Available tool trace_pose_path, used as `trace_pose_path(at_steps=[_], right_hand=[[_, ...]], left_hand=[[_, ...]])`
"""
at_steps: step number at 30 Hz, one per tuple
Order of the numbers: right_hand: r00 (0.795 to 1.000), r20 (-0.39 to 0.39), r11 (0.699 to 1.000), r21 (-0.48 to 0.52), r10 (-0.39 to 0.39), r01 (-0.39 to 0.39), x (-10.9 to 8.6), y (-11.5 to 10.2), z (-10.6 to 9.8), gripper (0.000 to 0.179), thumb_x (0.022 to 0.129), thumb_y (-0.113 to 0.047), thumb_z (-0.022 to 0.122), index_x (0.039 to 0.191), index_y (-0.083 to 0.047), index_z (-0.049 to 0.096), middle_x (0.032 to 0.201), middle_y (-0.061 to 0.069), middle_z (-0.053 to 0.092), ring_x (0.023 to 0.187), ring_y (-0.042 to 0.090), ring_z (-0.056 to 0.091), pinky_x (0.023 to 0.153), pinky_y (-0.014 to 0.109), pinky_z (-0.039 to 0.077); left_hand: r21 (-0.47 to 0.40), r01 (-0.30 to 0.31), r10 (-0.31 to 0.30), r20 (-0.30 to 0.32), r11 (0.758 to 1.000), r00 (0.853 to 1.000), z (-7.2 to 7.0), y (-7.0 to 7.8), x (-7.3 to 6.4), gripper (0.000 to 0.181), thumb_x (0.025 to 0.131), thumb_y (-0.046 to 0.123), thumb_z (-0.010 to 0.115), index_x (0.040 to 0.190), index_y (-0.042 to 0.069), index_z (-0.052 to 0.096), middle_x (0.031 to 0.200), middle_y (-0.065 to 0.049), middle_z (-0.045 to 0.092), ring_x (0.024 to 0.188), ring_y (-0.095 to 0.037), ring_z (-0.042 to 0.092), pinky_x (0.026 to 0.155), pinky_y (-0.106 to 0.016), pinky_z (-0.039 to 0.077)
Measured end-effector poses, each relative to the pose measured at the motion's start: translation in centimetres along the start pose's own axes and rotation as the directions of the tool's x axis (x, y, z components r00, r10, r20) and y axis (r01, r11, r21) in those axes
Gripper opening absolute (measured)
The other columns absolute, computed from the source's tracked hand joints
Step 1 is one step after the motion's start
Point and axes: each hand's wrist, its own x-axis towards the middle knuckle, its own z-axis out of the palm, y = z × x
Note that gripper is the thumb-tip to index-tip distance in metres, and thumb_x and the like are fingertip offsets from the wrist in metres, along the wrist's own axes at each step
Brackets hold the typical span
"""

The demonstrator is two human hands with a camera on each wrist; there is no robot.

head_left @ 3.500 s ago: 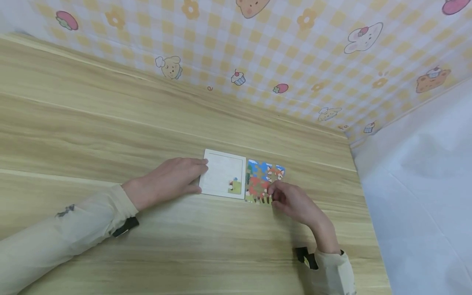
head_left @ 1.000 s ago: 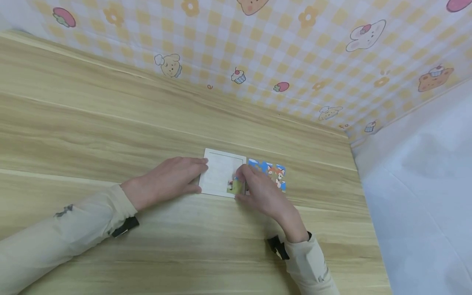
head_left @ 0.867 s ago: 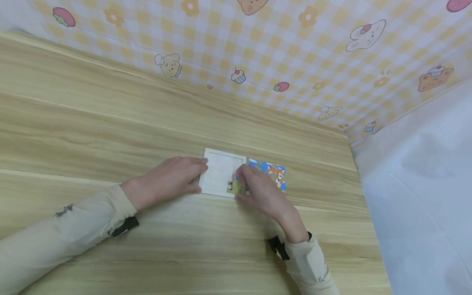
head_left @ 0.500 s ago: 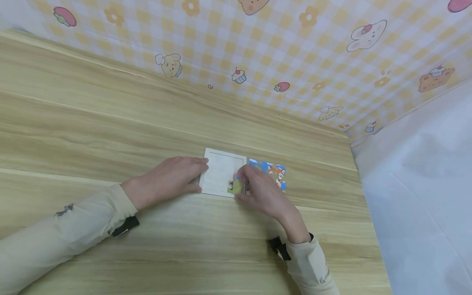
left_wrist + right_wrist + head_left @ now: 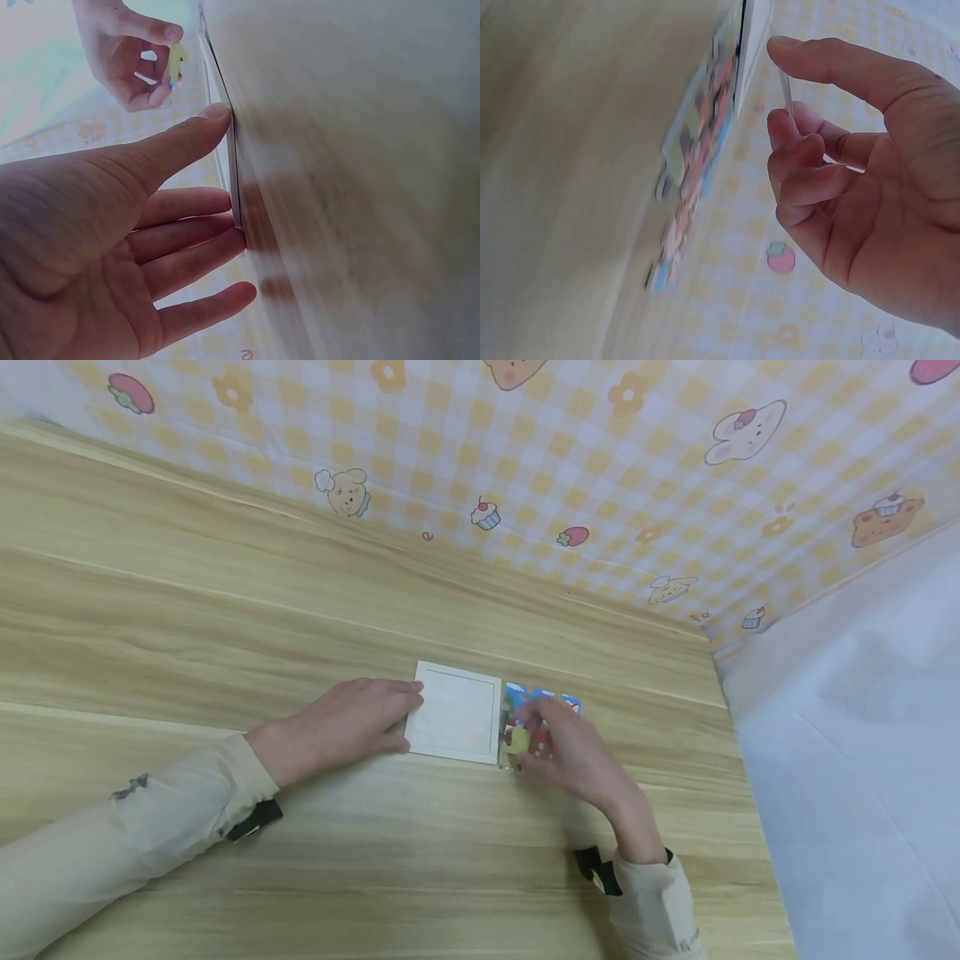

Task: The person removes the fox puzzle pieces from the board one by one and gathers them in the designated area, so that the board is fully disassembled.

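Note:
A white square puzzle board [image 5: 453, 714] lies on the table, its recess bare. At its left edge rests my left hand [image 5: 341, 720], thumb and fairly straight fingers touching the rim; the left wrist view shows the thumb [image 5: 217, 111] against that edge. Just right of the board, my right hand [image 5: 585, 756] pinches a yellow-green puzzle piece [image 5: 516, 740] between thumb and fingers. In the right wrist view this piece [image 5: 786, 91] appears edge-on, raised off the table. Beneath the right hand lie several joined puzzle pieces [image 5: 515, 696] with blue, red and fox parts, partly hidden by it.
The wood-grain table [image 5: 360, 877] ends at a right edge near a white wall [image 5: 847, 760]. Behind it hangs a yellow checked cloth [image 5: 450, 443] with cartoon prints. Black wrist straps [image 5: 255, 820] sit at both cuffs.
The right hand reached left to the board's lower right corner, took the yellow-green piece out and moved right with it. The left hand has stayed at the board's edge.

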Motion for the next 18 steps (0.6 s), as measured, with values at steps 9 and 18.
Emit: trace_pose_path(at_steps=[9,18], right_hand=[[0.999,-0.015,0.999,0.006,0.040,-0.039,-1.2,1.4,-1.2,0.039,0.072,-0.004,0.077,0.101,-0.007,0.052,0.081,0.004,0.053,0.055,0.013,0.042,0.050,0.024,0.039],[0.997,-0.017,0.997,-0.014,0.070,-0.070,-2.2,2.3,-1.8,0.038,0.073,-0.004,0.074,0.105,-0.006,0.054,0.088,0.003,0.055,0.058,0.012,0.041,0.051,0.025,0.039]], left_hand=[[-0.003,0.004,-0.004,0.002,1.000,1.000,0.0,0.0,0.0,0.025,0.075,0.014,0.077,0.076,0.010,0.053,0.124,-0.023,0.055,0.113,-0.033,0.054,0.076,-0.039,0.046],[-0.014,0.004,-0.004,0.001,1.000,1.000,-0.1,0.0,0.0,0.031,0.075,0.013,0.077,0.069,0.012,0.047,0.123,-0.022,0.056,0.113,-0.033,0.054,0.070,-0.034,0.044]])
